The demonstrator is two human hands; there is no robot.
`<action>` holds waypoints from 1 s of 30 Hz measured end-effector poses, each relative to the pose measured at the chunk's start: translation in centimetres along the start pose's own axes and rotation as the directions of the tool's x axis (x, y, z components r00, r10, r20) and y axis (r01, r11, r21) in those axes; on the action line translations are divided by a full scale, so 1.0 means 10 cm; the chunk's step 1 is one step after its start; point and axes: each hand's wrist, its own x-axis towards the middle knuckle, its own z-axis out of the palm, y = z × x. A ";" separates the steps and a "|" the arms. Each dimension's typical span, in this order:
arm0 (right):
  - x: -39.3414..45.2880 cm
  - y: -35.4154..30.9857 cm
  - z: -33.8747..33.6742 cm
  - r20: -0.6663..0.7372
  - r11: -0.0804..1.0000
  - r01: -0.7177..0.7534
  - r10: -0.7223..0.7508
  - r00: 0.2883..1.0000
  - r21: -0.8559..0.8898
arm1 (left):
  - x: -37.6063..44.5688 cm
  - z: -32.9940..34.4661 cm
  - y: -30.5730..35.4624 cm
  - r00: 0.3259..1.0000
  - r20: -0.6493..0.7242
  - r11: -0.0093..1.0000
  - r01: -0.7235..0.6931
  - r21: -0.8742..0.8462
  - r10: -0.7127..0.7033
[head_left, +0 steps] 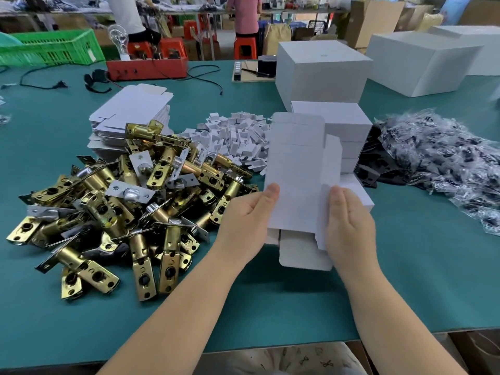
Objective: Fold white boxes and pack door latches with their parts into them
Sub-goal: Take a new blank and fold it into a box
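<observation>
1. Workshop, teal bench; people seated at far tables behind.
2. Left hand and right hand each grip a side of a flat white box blank, held up over the bench's near middle, thumbs on its front face.
3. Heap of brass door latches lies left of the hands.
4. Stack of flat box blanks behind the latches; small white card inserts piled centre.
5. Folded white boxes stacked behind the blank; bagged dark parts at right.

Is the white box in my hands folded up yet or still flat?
Not folded shut: the white box has its end flaps sticking out unfolded.
</observation>
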 end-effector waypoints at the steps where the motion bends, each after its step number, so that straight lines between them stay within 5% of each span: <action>1: -0.01 0.00 0.01 0.044 0.999 0.011 -0.010 0.999 -0.044 | 0.00 0.00 0.01 1.000 -0.024 1.000 0.005 -0.003 -0.005; 7: 0.00 -0.04 -0.01 0.075 0.995 0.034 -0.027 0.997 -0.089 | 0.01 -0.01 -0.03 0.997 0.033 0.992 0.079 -0.102 -0.076; 13: -0.05 -0.07 -0.01 0.106 0.990 -0.044 0.030 0.994 0.137 | 0.04 -0.03 -0.05 0.964 0.175 0.881 0.256 -0.397 -0.201; 18: -0.06 -0.10 -0.03 0.126 0.981 -0.018 -0.007 0.992 0.193 | 0.05 -0.09 -0.02 0.964 0.210 0.867 0.242 -0.436 -0.163; 30: -0.06 -0.11 -0.05 0.249 0.951 -0.007 -0.075 0.966 0.311 | 0.06 -0.08 -0.04 0.976 0.039 0.877 0.211 -0.432 -0.215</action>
